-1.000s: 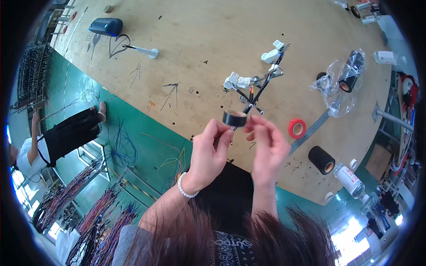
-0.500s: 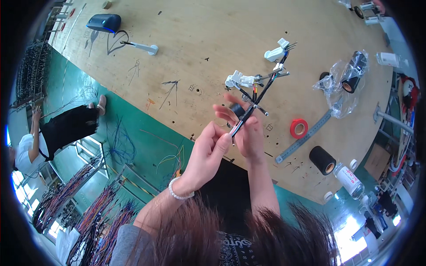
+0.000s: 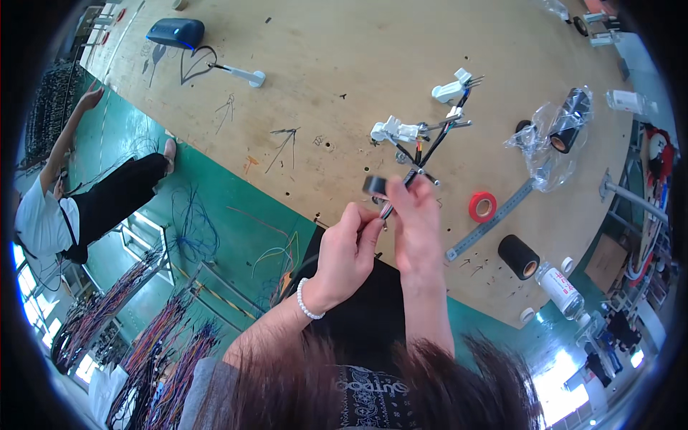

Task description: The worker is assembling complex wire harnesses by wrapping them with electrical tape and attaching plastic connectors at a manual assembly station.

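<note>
A wire harness of black and red wires with white connectors lies on the wooden table, its near end lifted. My left hand pinches the harness's near end by its fingertips. My right hand holds a small roll of black tape against the wires just above the left fingers. A white bead bracelet sits on my left wrist.
On the table lie a red tape roll, a metal ruler, a black roll, a plastic bag with a black roll, a bottle and a blue device. Another person stands at left on the green floor among wire bundles.
The black tape roll has come back into sight at the left of the harness, held by my right hand. Both hands have shifted slightly right and down along the wires.
</note>
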Motion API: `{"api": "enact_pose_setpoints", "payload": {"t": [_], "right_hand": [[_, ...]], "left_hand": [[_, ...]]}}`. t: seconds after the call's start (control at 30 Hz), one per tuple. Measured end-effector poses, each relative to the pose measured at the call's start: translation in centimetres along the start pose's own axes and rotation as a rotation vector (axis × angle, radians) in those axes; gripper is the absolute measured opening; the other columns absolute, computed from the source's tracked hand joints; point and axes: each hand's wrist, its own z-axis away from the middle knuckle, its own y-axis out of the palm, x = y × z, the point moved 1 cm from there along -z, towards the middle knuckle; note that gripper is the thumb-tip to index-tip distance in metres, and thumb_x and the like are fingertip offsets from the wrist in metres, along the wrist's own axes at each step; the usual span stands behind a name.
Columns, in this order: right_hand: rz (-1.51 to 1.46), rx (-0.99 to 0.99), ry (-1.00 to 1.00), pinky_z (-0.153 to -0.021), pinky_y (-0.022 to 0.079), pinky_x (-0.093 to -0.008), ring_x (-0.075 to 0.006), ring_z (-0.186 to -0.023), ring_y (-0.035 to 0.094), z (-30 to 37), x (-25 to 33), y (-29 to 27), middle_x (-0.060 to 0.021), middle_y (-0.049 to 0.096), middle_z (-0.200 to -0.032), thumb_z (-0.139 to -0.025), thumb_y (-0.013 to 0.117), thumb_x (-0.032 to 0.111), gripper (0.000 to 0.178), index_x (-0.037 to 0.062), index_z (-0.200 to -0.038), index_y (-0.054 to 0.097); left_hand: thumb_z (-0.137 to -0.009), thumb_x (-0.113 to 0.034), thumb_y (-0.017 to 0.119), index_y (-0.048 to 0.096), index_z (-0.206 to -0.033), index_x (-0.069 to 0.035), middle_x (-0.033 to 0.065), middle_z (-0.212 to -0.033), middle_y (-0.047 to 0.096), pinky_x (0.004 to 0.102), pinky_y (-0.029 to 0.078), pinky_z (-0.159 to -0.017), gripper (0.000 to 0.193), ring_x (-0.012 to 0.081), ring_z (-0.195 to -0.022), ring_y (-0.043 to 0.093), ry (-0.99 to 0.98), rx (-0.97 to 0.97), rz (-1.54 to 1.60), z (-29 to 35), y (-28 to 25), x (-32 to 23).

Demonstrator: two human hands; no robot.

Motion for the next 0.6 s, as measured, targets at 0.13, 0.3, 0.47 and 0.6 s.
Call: {"api": "enact_pose_setpoints", "payload": {"t": [0.13, 0.3, 0.47, 0.6], "right_hand": [[0.086, 0.073, 0.008, -0.089, 0.044, -0.0338, -0.0174, -0.101, 0.057, -2.1, -1.9, 0.4, -0.01, 0.059, -0.109, -0.09, 0.068, 0.019, 0.019, 0.0052, -0.096, 0.057], [-0.029, 0.3, -0.268, -0.098, 0.041, -0.0368, -0.0223, -0.112, 0.056, -0.4, -3.5, -4.2, -0.0117, 0.054, -0.12, -0.096, 0.059, 0.019, 0.017, 0.002, -0.098, 0.062], [0.859, 0.328, -0.562, -0.074, 0.044, -0.0316, -0.0146, -0.086, 0.053, 4.4, 3.9, -0.2, -0.0059, 0.053, -0.097, -0.091, 0.066, 0.01, 0.014, 0.0034, -0.083, 0.057], [0.571, 0.077, -0.297, -0.068, 0.044, -0.0257, -0.0082, -0.082, 0.05, 2.1, 1.4, 0.0, -0.0011, 0.052, -0.088, -0.095, 0.062, 0.014, 0.012, 0.0037, -0.1, 0.058]], "left_hand": [[-0.094, -0.005, 0.058, 0.052, -0.094, 0.001, 0.0116, -0.065, 0.059, 0.0303, 0.042, -0.051, 0.009, 0.0212, -0.054, 0.057, 0.068, -0.064, 0.073, -0.5, 0.2, 0.4], [-0.095, -0.005, 0.057, 0.052, -0.095, 0.001, 0.0106, -0.063, 0.058, 0.0303, 0.041, -0.049, 0.008, 0.0214, -0.051, 0.056, -0.05, 0.019, 0.079, -0.5, -0.4, 1.1], [-0.093, -0.004, 0.058, 0.054, -0.093, 0.001, 0.0124, -0.063, 0.057, 0.0309, 0.041, -0.048, 0.006, 0.0232, -0.05, 0.057, 0.098, -0.052, -0.014, 0.1, -0.3, 0.7], [-0.093, -0.005, 0.058, 0.058, -0.095, 0.001, 0.0116, -0.059, 0.055, 0.0322, 0.042, -0.048, 0.006, 0.024, -0.05, 0.057, 0.029, -0.049, -0.017, 0.4, -0.5, 0.1]]}}
